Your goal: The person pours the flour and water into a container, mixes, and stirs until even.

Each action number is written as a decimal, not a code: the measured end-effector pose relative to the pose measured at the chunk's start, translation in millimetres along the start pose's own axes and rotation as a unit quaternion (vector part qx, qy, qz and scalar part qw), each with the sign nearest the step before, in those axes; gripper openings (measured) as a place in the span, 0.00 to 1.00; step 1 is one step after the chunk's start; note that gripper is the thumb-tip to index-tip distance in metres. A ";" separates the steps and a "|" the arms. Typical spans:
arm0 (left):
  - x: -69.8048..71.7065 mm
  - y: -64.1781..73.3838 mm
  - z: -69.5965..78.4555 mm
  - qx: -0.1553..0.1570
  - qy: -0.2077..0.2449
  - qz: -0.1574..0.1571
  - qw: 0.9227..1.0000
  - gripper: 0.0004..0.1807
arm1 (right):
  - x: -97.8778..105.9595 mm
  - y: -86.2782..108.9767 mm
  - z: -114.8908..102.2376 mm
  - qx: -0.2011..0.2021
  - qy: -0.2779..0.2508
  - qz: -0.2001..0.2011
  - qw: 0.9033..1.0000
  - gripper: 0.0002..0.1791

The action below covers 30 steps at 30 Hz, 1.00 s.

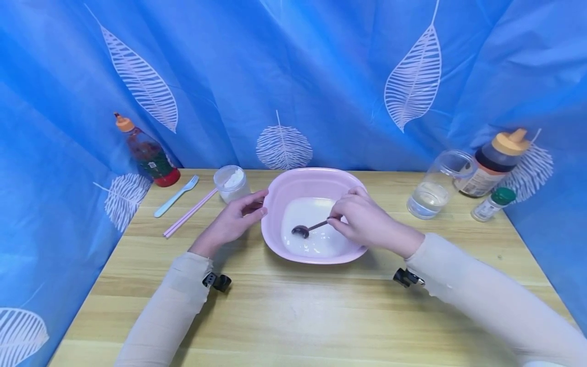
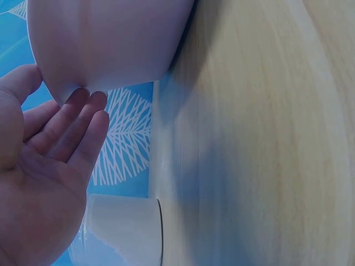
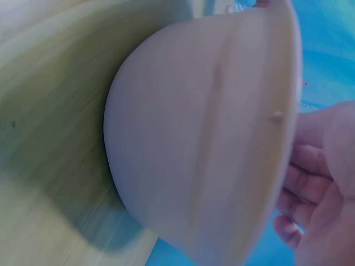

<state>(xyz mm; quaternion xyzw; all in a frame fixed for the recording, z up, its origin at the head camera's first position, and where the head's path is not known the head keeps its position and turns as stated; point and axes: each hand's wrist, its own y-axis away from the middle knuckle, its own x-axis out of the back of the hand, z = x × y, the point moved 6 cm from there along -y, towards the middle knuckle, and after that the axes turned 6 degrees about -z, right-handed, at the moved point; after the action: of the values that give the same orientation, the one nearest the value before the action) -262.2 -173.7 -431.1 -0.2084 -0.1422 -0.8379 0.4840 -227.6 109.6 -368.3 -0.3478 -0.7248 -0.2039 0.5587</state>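
A pink basin holds white liquid. My left hand grips its left rim, thumb at the edge and fingertips against the outer wall, as the left wrist view shows. Over the basin, my right hand pinches the handle of a dark spoon. The spoon slants down to the left, its bowl at the liquid. In the right wrist view the basin's outer wall hides the spoon; curled fingers show beyond the rim.
Left of the basin stand a tub of white powder, pink chopsticks, a blue fork and a red sauce bottle. At right are a clear cup with liquid, a dark sauce bottle and a green-capped jar. Blue curtain hangs behind.
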 end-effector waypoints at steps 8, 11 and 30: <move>-0.1 0.7 -0.3 0.002 0.001 -0.002 1.000 0.32 | 9.0 -8.3 23.4 -0.059 0.036 0.011 0.998 0.04; 0.3 0.3 -0.3 0.003 0.003 -0.002 1.000 0.32 | 17.6 -1.1 33.4 -0.066 0.059 0.015 0.996 0.04; -0.1 -0.3 -1.6 0.003 0.009 -0.002 1.000 0.32 | 13.4 11.2 15.5 -0.010 -0.016 -0.033 0.999 0.04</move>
<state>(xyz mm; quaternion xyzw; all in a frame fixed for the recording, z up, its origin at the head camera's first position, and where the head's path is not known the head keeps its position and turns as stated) -262.8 -174.2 -432.6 -0.1987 -0.1409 -0.8401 0.4846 -231.5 131.5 -361.1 -0.3324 -0.7427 -0.2239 0.5364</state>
